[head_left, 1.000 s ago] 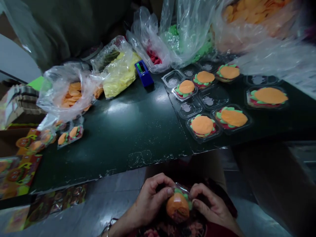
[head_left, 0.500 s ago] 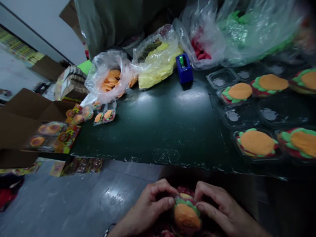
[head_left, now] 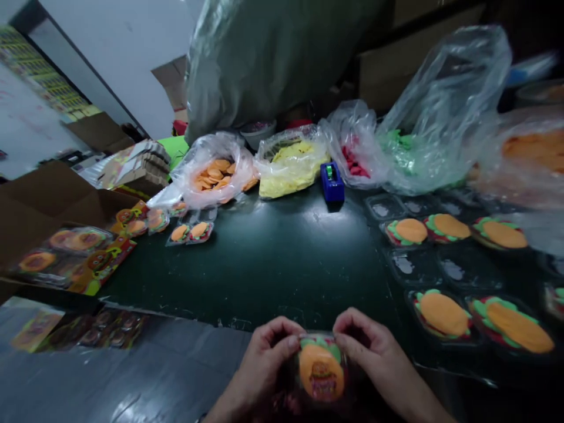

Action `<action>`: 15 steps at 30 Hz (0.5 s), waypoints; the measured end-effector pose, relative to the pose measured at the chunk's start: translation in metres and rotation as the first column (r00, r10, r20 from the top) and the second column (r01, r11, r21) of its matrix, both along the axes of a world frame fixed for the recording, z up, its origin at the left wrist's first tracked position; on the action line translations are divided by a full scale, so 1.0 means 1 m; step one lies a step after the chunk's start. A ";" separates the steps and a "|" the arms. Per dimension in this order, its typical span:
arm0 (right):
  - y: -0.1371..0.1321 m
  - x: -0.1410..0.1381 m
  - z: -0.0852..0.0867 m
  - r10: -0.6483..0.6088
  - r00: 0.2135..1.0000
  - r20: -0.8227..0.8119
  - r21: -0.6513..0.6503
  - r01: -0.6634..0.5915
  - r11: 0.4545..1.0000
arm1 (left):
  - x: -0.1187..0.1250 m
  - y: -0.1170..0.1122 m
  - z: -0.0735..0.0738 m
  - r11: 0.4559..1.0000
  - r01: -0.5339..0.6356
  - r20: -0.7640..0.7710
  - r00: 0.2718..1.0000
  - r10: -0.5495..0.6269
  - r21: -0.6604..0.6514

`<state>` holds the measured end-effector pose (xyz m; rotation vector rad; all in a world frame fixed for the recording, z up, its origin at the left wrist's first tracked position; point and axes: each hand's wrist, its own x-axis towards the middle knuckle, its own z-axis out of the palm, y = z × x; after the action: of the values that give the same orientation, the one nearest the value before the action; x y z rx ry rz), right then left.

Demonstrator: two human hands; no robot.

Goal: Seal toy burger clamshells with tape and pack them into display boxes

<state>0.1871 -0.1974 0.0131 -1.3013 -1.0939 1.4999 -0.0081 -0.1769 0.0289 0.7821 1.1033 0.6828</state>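
Between my two hands is a clear plastic pack with a toy burger (head_left: 321, 370) in it, an orange bun over green and red layers with a printed logo on its front. My left hand (head_left: 271, 349) pinches the pack's upper left corner between thumb and fingers. At the upper right corner, my right hand (head_left: 368, 343) grips it the same way. The pack is held at the table's front edge, its face toward me. To the right, open clear trays hold more burgers, the nearest being one burger (head_left: 443, 314) with an orange top.
Along the back of the dark green table (head_left: 273, 264) stand plastic bags of orange pieces (head_left: 215, 174), yellow sheets (head_left: 286, 176), red pieces (head_left: 355, 161) and green pieces (head_left: 400, 144). A blue tape dispenser (head_left: 332, 183) is before them. At left is a cardboard box (head_left: 57, 188) with packed burgers.
Both hands still hold the pack, which now shows its printed front more squarely. The view has tilted up, so the table and bags sit lower in the picture.
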 end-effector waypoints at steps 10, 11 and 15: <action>0.038 -0.013 0.000 -0.176 0.974 -0.140 0.101 0.191 0.976 | 0.000 0.053 0.000 0.945 -0.314 0.170 0.940 0.295 0.095; 0.033 -0.016 -0.004 -0.179 0.973 -0.147 0.097 0.194 0.976 | 0.000 0.054 -0.003 0.936 -0.342 0.190 0.927 0.323 0.079; 0.022 -0.030 -0.015 -0.278 0.945 -0.173 0.081 0.295 0.952 | 0.012 0.055 -0.012 0.907 -0.420 0.271 0.877 0.397 0.031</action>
<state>0.1572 -0.1751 -0.0018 -1.1876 -0.8287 1.2856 0.0038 -0.1216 0.0166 0.5141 1.0087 1.1675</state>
